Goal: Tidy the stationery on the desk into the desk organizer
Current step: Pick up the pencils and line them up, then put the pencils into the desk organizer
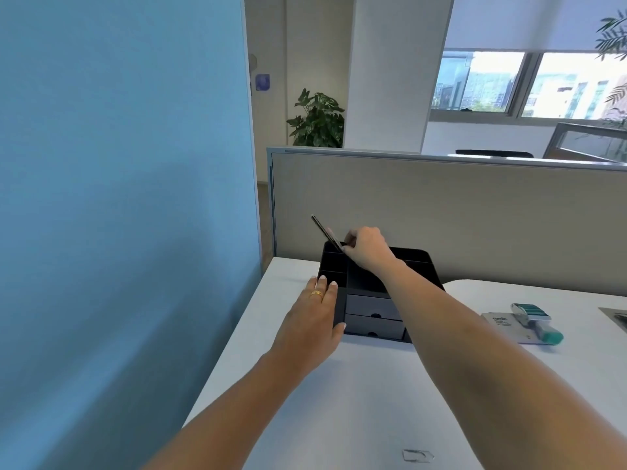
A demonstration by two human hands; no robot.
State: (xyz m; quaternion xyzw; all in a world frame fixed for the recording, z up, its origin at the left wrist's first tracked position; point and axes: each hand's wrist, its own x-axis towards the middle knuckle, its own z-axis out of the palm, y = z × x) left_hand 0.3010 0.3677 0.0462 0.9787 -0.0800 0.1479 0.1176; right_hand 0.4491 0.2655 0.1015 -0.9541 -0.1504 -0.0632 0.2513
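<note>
A black desk organizer (420, 262) with open top compartments and two grey drawers stands on the white desk (356, 395) against the beige partition. My right hand (368, 247) pinches a thin dark pen (324, 232), held tilted above the organizer's back left compartments. My left hand (314, 317) rests flat with straight fingers against the organizer's left side. A white box with a green correction-tape dispenser (532, 322) on it lies to the right. A clear paper clip (417, 455) lies near the front edge.
A blue wall (118, 215) borders the desk on the left. The beige partition (475, 215) closes off the back. A dark flat item (615, 317) shows at the right edge.
</note>
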